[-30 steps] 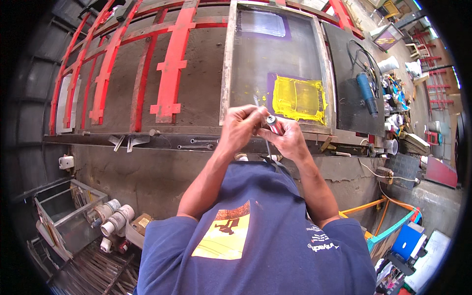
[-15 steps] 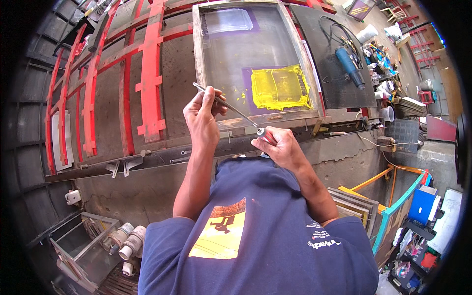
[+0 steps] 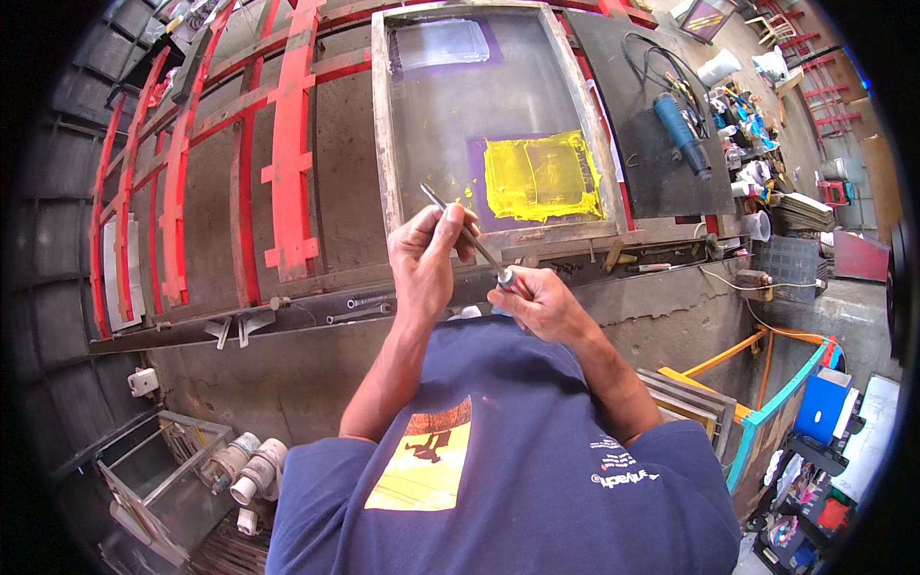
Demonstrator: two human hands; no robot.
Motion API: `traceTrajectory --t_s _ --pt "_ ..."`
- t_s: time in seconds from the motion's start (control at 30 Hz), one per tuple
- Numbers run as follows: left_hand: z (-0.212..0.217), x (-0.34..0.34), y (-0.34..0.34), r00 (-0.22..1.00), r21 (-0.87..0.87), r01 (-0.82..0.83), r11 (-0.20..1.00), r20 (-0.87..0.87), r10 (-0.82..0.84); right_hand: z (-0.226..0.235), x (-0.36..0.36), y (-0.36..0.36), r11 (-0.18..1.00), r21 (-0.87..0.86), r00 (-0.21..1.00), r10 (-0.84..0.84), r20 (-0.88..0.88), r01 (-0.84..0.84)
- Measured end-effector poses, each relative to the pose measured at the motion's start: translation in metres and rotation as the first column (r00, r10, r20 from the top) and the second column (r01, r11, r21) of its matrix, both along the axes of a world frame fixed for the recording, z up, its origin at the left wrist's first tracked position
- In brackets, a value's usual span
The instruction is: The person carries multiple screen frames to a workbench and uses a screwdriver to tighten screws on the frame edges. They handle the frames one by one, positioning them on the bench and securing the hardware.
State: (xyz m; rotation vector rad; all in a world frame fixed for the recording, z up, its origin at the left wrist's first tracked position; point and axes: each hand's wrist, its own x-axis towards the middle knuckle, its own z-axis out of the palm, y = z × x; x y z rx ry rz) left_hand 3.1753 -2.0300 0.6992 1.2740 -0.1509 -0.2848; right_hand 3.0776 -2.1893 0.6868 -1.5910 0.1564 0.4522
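Note:
Between my two hands a screwdriver [image 3: 488, 255] is held at a slant, its metal shaft running up and to the left from a red and pale handle. My right hand [image 3: 542, 304] is closed around the handle. The fingers of my left hand [image 3: 428, 247] pinch the shaft near its far end, and the tip sticks out past the thumb. Beyond the hands lies a wood-framed printing screen [image 3: 385, 144] with a yellow inked patch [image 3: 541, 177] at its near right and a pale patch [image 3: 439, 44] at its far left. The screwdriver tip is over the screen's near left part.
Red slatted rails [image 3: 290, 163] cross the table at left. A black board [image 3: 632, 153] with a blue power tool [image 3: 682, 136] and its cable lies right of the screen. Wrenches [image 3: 369, 305] rest in the ledge along the near edge. Frames [image 3: 692, 398] lean at lower right.
Both hands have come nearer my body with the screwdriver, the left also shifting right. My left hand's grip now sits closer to the handle, leaving less shaft between the hands.

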Motion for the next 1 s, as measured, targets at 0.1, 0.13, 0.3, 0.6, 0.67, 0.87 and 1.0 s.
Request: traceTrajectory --t_s 0.1,0.13,0.3,0.6,0.67,0.87,1.0 --pt "0.004 0.001 0.0 0.993 -0.065 0.118 0.991 0.024 -0.117 -0.006 -0.002 -0.006 0.921 0.376 0.995 0.09 0.033 -0.096" --pt "0.002 0.004 0.0 0.987 -0.055 0.153 0.987 0.05 -0.151 -0.005 0.0 -0.006 0.916 0.395 0.997 0.064 0.039 -0.074" --pt "-0.035 0.026 -0.009 0.919 0.318 0.073 0.945 0.348 -0.188 -0.021 0.03 -0.03 0.952 0.248 0.983 -0.179 -0.034 0.182" --pt "-0.125 0.117 0.066 0.909 0.549 -0.388 0.741 0.095 0.406 -0.058 -0.033 -0.09 0.505 0.594 0.768 -0.532 -0.357 0.626" --pt "-0.142 0.136 0.064 0.93 0.621 -0.307 0.721 0.034 0.366 -0.061 -0.037 -0.095 0.534 0.583 0.786 -0.491 -0.376 0.612" --pt "-0.173 0.192 0.041 0.986 0.777 -0.035 0.629 -0.077 0.15 -0.103 0.051 -0.227 0.424 -0.594 0.713 -0.562 0.419 0.683" --pt "-0.199 0.212 0.046 0.991 0.902 -0.119 0.416 0.08 0.111 -0.13 0.086 -0.249 0.476 -0.818 0.902 -0.417 0.113 0.323"
